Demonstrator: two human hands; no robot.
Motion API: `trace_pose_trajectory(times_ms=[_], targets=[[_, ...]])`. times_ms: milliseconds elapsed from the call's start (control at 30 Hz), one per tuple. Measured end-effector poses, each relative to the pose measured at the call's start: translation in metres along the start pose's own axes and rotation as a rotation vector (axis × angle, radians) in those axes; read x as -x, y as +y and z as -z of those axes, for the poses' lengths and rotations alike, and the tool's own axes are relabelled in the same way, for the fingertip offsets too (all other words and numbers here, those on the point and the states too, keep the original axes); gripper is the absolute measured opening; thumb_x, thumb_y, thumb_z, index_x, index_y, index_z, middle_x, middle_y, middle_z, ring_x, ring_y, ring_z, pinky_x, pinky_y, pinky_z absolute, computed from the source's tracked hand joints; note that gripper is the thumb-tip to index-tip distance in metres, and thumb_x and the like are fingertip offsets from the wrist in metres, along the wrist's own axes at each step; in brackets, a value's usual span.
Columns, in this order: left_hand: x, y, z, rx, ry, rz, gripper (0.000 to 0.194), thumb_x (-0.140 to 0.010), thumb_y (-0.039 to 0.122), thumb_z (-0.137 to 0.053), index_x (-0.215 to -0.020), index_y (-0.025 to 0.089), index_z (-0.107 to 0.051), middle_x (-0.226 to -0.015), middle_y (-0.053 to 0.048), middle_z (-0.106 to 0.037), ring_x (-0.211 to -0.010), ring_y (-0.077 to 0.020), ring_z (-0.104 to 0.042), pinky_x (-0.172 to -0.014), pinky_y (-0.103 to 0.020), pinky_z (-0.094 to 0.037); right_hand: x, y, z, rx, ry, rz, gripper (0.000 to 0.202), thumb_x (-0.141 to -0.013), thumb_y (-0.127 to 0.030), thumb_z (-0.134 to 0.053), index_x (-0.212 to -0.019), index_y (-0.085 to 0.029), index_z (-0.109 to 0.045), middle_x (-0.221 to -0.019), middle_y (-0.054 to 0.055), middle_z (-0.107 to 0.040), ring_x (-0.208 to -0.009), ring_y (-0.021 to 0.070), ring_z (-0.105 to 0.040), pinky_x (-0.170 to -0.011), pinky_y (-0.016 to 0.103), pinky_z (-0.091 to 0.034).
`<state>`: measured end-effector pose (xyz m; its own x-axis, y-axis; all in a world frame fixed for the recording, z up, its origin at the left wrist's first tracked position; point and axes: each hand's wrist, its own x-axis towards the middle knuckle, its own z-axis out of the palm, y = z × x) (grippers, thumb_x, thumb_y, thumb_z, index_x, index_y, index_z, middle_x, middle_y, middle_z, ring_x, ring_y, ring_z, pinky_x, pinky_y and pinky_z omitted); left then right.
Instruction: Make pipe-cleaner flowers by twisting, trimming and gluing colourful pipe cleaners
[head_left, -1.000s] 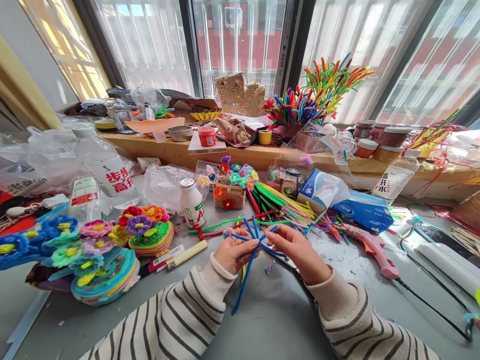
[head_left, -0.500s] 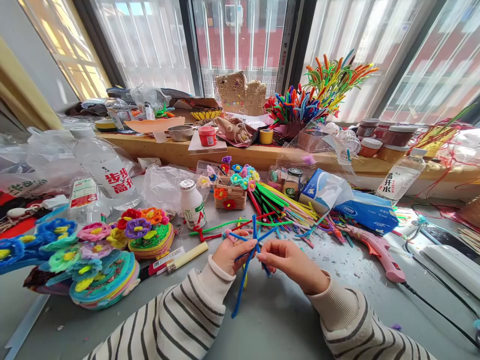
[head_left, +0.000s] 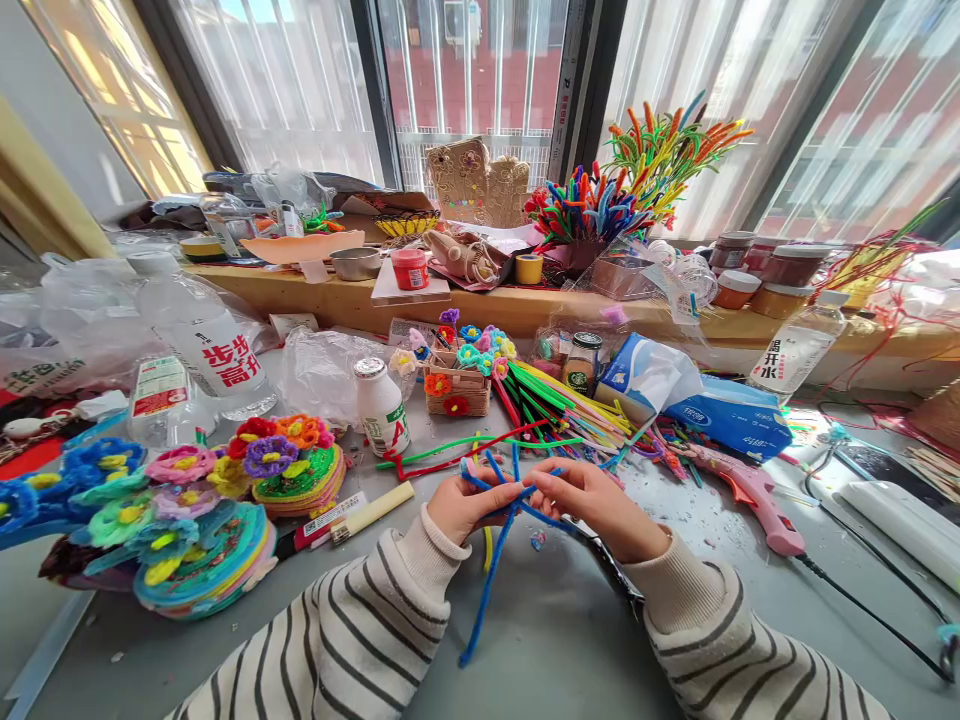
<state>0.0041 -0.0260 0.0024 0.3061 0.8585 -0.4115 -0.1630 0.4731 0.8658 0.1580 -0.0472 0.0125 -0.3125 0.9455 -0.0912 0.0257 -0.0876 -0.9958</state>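
Several blue pipe cleaners (head_left: 486,595) cross each other in a star shape in front of me, above the grey table. My left hand (head_left: 466,508) pinches them near the crossing, thumb and fingers closed. From the other side my right hand (head_left: 592,505) also grips a blue strand close to the crossing with closed fingertips. One long blue end hangs down toward me, and short ends stick up between the hands. A bit of yellow pipe cleaner (head_left: 488,548) shows below my left hand. Under my right hand is a dark shiny thing (head_left: 609,562), mostly hidden; I cannot tell its kind.
Pipe-cleaner flowers on round bases (head_left: 202,570) stand at left, by a white bottle (head_left: 381,410) and a glue stick (head_left: 373,512). Behind my hands lie loose pipe cleaners (head_left: 562,400) and a flower basket (head_left: 459,390). A pink glue gun (head_left: 757,500) with a cord lies right.
The blue pipe cleaners have turned between my fingers, and one strand now runs under my right hand. That hand has shifted slightly up and right. The dark shiny thing has come into view beneath it.
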Motion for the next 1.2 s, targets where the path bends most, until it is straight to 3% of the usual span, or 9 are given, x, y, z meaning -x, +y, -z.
trace_pose_trajectory(times_ms=[133,267,433,633,733,1033,1200], targets=[[-0.001,0.000,0.000,-0.011,-0.070,0.005,0.022,-0.043,0.019,-0.069,-0.059,0.011,-0.057,-0.047,0.000,-0.058,-0.047,-0.0118,-0.054,-0.048,-0.022,-0.041,0.001,-0.002,0.006,-0.028,0.014,0.018,0.022,-0.063,-0.036,-0.055,-0.064,-0.014,-0.054,-0.053,-0.003,-0.052,-0.046,0.0064,-0.044,-0.046,0.019,-0.035],[-0.002,-0.003,0.001,0.086,-0.054,-0.019,0.030,-0.039,0.014,-0.071,-0.064,0.013,-0.054,-0.052,0.000,-0.060,-0.050,-0.0126,-0.056,-0.053,-0.024,-0.042,0.001,-0.004,0.007,0.004,0.083,0.034,0.022,-0.060,-0.036,-0.057,-0.060,-0.014,-0.054,-0.051,-0.002,-0.054,-0.045,0.0073,-0.045,-0.045,0.020,-0.035],[0.002,-0.004,0.000,0.042,-0.058,-0.024,0.039,-0.040,0.012,-0.071,-0.073,0.015,-0.050,-0.052,0.002,-0.060,-0.048,-0.0129,-0.056,-0.047,-0.022,-0.041,0.002,-0.006,0.005,0.079,0.014,-0.014,0.021,-0.058,-0.035,-0.058,-0.059,-0.014,-0.055,-0.050,-0.003,-0.054,-0.044,0.0080,-0.046,-0.043,0.020,-0.035],[0.005,-0.004,-0.001,-0.018,-0.147,0.008,0.038,-0.040,0.012,-0.071,-0.071,0.015,-0.049,-0.048,0.003,-0.059,-0.048,-0.0136,-0.056,-0.044,-0.022,-0.040,0.003,-0.004,0.001,0.172,0.020,0.014,0.022,-0.058,-0.036,-0.058,-0.057,-0.015,-0.052,-0.049,-0.003,-0.050,-0.043,0.0076,-0.044,-0.038,0.017,-0.030],[0.003,-0.005,0.000,0.022,-0.117,0.001,0.037,-0.041,0.014,-0.070,-0.071,0.015,-0.049,-0.048,0.003,-0.058,-0.050,-0.0144,-0.057,-0.047,-0.023,-0.041,0.003,-0.001,-0.001,0.149,0.039,0.030,0.024,-0.060,-0.038,-0.056,-0.057,-0.015,-0.049,-0.047,-0.004,-0.047,-0.042,0.0078,-0.044,-0.040,0.018,-0.032],[-0.005,-0.013,0.000,0.120,0.067,-0.175,0.042,-0.041,0.019,-0.070,-0.072,0.016,-0.041,-0.051,0.005,-0.055,-0.051,-0.0120,-0.056,-0.053,-0.025,-0.044,0.002,0.013,-0.020,0.092,0.394,0.163,0.023,-0.066,-0.039,-0.051,-0.061,-0.018,-0.044,-0.052,-0.003,-0.043,-0.047,0.0098,-0.041,-0.046,0.022,-0.035],[-0.006,-0.013,0.000,0.099,0.046,-0.155,0.043,-0.040,0.020,-0.070,-0.074,0.015,-0.044,-0.054,0.004,-0.056,-0.053,-0.0124,-0.056,-0.054,-0.025,-0.045,0.003,0.014,-0.019,0.141,0.391,0.195,0.020,-0.067,-0.036,-0.051,-0.062,-0.017,-0.045,-0.053,-0.002,-0.044,-0.048,0.0100,-0.043,-0.046,0.022,-0.035]])
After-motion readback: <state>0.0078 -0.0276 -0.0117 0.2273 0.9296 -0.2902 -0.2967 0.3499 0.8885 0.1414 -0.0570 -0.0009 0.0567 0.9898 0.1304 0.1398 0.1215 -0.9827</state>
